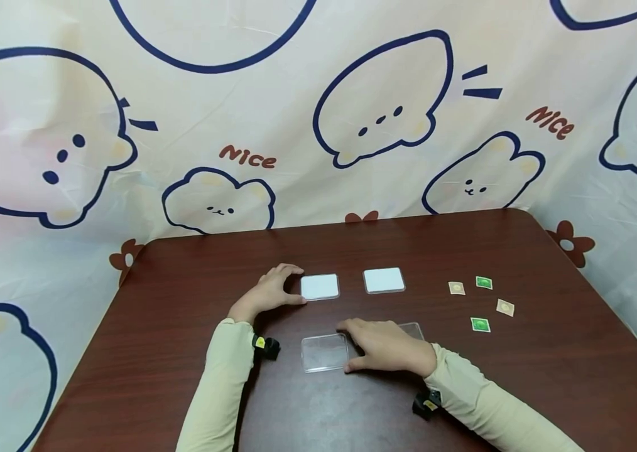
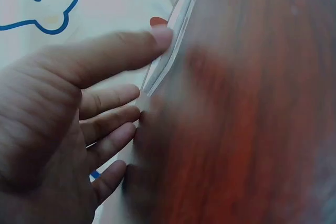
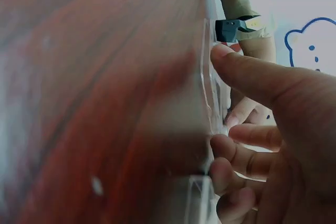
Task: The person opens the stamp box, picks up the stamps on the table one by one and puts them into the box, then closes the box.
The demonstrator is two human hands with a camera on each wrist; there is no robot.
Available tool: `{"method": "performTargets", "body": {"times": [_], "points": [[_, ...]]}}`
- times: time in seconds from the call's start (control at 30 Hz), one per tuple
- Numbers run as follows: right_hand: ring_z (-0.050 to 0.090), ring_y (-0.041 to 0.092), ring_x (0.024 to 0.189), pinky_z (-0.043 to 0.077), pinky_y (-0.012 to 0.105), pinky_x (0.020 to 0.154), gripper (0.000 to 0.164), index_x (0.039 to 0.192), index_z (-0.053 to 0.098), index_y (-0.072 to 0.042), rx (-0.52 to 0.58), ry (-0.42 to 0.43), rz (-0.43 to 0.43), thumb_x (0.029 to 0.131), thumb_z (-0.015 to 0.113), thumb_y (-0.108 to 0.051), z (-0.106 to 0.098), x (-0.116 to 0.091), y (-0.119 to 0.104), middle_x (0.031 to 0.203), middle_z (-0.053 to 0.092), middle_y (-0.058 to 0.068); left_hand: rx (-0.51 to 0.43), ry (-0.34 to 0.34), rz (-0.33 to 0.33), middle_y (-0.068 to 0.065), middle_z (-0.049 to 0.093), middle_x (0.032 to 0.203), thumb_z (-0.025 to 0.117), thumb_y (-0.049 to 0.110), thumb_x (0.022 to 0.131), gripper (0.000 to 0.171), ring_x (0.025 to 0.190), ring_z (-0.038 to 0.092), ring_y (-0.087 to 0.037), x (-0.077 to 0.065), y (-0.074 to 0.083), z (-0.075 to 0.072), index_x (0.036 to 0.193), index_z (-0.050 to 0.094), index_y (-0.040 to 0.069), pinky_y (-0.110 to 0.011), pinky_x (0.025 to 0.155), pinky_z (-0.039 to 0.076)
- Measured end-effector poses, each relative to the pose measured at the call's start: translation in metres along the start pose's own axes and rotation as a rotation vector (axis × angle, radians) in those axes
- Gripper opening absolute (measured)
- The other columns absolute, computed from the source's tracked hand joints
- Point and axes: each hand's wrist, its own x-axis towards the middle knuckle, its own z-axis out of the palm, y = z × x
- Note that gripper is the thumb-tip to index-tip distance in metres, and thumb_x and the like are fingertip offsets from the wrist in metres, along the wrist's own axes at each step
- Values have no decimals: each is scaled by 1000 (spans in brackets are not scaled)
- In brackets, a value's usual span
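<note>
In the head view my left hand is at the left end of a flat clear case holding a white card. Its thumb lies at the near corner and its index finger by the far corner, the fingers fairly straight and apart. My right hand spans the right end of an empty-looking clear plastic case, thumb at the near corner, index fingertip by the far one. A second clear case is mostly hidden behind that hand. In the right wrist view, the fingers are loosely bent beside the clear case.
Another clear case with a white card lies right of the first. Two green square pieces and two beige square pieces are scattered at the right of the brown table. A printed cloth hangs behind.
</note>
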Motion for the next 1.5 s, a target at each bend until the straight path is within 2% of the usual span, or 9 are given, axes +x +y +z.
{"method": "performTargets", "body": {"times": [0.2,0.4,0.5,0.63,0.77,0.9,1.07,1.3,1.5], "points": [[49,2,71,42,23,59,52,129,56,-14,99,96,22,86,70,-40,-18,-12,19,86,55,-7,-60,-1,-38,-14,43,147,72,40,85,68,137,36,-34,5,7,-7,142,46,13,-56,112,28],[43,1,65,39,20,58,47,127,58,-13,130,174,77,87,71,-34,-37,-30,59,89,55,-5,-69,39,-6,-9,42,148,72,47,83,70,139,33,-33,19,28,-9,141,48,16,-56,112,29],[47,5,69,41,22,62,46,126,57,-10,169,178,106,87,72,-29,-42,-40,81,94,57,1,-72,38,8,-8,40,149,74,47,81,71,140,32,-32,26,41,-6,141,48,18,-56,113,26],[55,16,86,47,29,72,47,126,57,-9,199,192,160,86,73,-27,-45,-53,107,103,58,6,-84,18,8,-7,38,151,76,45,80,73,140,31,-32,34,55,2,142,47,20,-56,113,26],[53,24,101,49,40,81,51,128,56,-7,188,207,204,86,73,-28,-49,-64,129,110,57,10,-83,6,18,-7,40,150,78,44,78,75,139,33,-31,42,66,10,142,48,19,-55,112,28],[49,31,106,46,49,88,51,128,56,-4,147,220,230,86,73,-27,-51,-72,147,117,56,16,-58,-19,42,-7,42,149,77,45,79,75,139,35,-30,50,77,18,142,48,18,-55,114,26],[47,36,110,40,57,92,52,128,57,-3,95,225,263,86,73,-28,-53,-79,164,122,55,20,-19,-50,63,-9,43,148,77,46,79,75,138,36,-31,59,89,25,142,48,17,-54,113,27],[44,37,104,36,56,86,53,129,57,-3,55,178,332,87,71,-29,-56,-87,177,122,51,22,3,-77,78,-9,43,148,77,47,77,74,138,36,-31,67,98,31,140,50,18,-55,113,26],[44,37,103,37,55,84,49,127,59,-2,28,163,362,87,70,-29,-53,-91,186,120,51,22,34,-93,69,-8,43,148,77,49,77,74,139,36,-30,72,99,36,139,50,20,-54,113,26]]}}
